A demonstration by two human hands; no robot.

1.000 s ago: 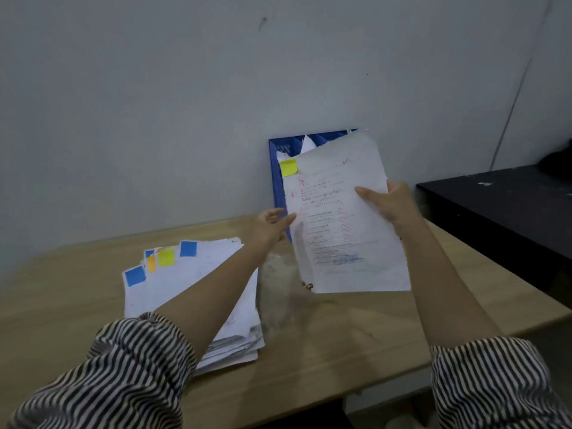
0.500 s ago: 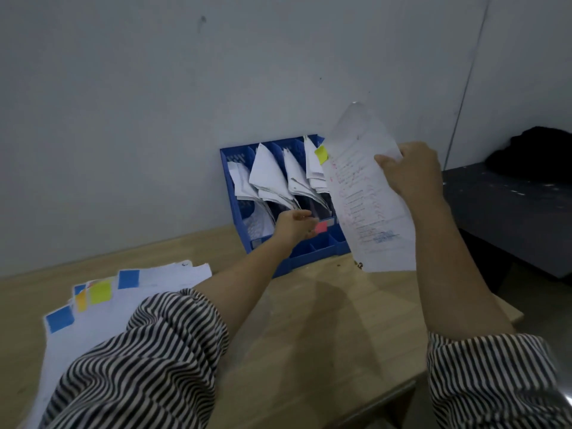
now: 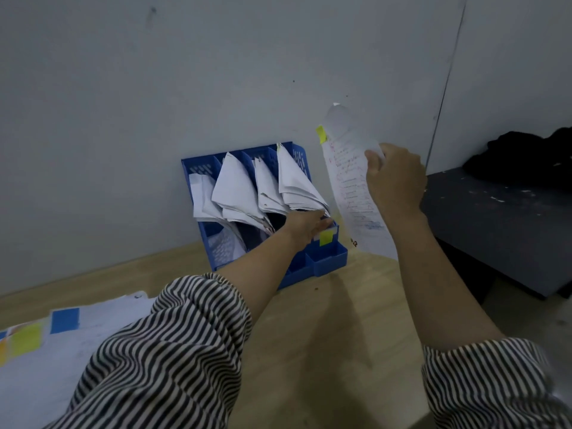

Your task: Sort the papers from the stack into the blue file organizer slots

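Head view: right hand grips a sheet; left hand fingers extended, pressing papers in the blue organizer.

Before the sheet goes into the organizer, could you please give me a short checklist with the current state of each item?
1. Right hand grips the sheet: ok.
2. Sheet's yellow tab visible for matching: ok.
3. Yellow label on the blue file organizer, rightmost slot front: ok.
4. Left hand at the rightmost slot's papers, holding them aside: cannot tell.
5. Sheet above the slot opening: not ok, it hangs to the organizer's right.
6. Room left in that slot: cannot tell.
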